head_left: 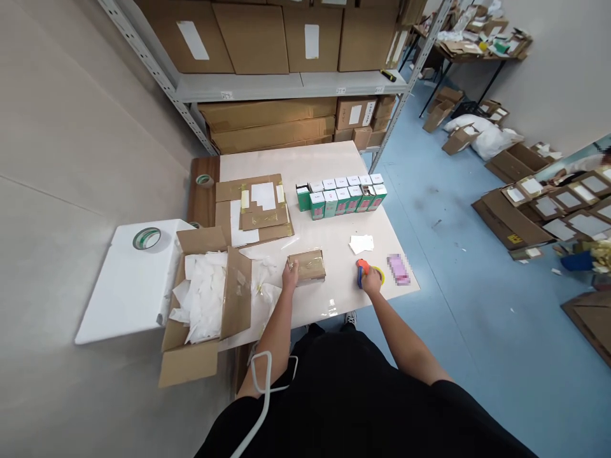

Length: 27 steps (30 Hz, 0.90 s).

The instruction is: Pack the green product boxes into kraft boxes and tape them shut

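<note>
My left hand (289,277) grips the left end of a small cardboard box (308,262), which lies on the white table with shiny tape across its top. To the right, my right hand (371,282) is closed around a tape dispenser (363,265) with orange and blue parts and a yellow ring. Just beyond that hand lie a few white cards (361,243). A pink item (398,269), blurred out, rests at the table's right edge. Farther back stand rows of small green-and-white boxes (341,197).
Left of the table, an open carton (238,296) holds crumpled white paper. Flattened cardboard (262,219) lies at the table's back left. A tape roll (147,238) sits on a white surface. Behind rises a metal shelf (286,84) with cartons. More boxes (510,219) crowd the floor at right.
</note>
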Available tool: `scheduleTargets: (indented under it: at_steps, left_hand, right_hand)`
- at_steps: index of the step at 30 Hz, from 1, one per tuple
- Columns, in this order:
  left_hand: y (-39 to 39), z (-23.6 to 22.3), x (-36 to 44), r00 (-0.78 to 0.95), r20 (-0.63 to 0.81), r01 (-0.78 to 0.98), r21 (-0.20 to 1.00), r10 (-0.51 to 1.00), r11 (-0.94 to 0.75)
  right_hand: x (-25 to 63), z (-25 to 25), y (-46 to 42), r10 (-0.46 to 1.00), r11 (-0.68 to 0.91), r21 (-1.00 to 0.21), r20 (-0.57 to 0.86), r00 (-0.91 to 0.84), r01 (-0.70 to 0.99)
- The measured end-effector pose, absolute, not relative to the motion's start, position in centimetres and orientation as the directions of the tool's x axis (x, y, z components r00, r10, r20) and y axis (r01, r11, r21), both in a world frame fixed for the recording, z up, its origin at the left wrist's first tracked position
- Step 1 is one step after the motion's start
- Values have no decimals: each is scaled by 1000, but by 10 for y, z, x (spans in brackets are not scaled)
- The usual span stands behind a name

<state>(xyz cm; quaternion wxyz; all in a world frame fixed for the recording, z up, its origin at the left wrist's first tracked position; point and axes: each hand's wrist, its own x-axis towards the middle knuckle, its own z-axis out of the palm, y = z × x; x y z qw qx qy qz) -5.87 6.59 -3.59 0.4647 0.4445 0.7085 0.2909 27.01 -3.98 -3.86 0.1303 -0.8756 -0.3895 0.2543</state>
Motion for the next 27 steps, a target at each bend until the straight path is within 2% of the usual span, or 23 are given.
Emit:
scheduleTargets:
  at_steps: [4,7,9,10,15,17,20,23,27]
  left_hand:
    - [64,-34,-57,-169,-381,340,843,909,417]
    - [63,-33,-57,-167,-381,311,855,909,416]
    - [65,-34,-60,-136,-397,270,867,908,420]
    - [67,-33,-62,-112,-406,243,874,907,422]
    - [83,-26,-69,8,-471,116,877,882,466]
    - [86,-20,-66,33,-475,100,877,879,470]
    - [81,-12,-57,35,-404,31,915,914,403]
    - [75,-7,-49,10,-303,-29,953,953,303]
    - [74,-6,-46,-49,-221,72,972,974,225]
  right_hand:
    - [205,-29,-22,866,-462,-710,-231,444,531]
    - [142,-21,-10,933,-333,-824,-218,285,459]
    - [113,-15,-2,949,-315,-833,-274,156,454]
    - [105,-12,3,944,-328,-827,-296,144,457]
    - [123,14,32,850,-521,-775,-511,131,357]
    - [138,25,38,827,-560,-761,-534,175,326]
    - [150,36,32,842,-530,-794,-451,296,299]
    - [155,37,12,864,-425,-857,-288,414,291]
    - [163,31,-4,869,-320,-891,-141,474,321]
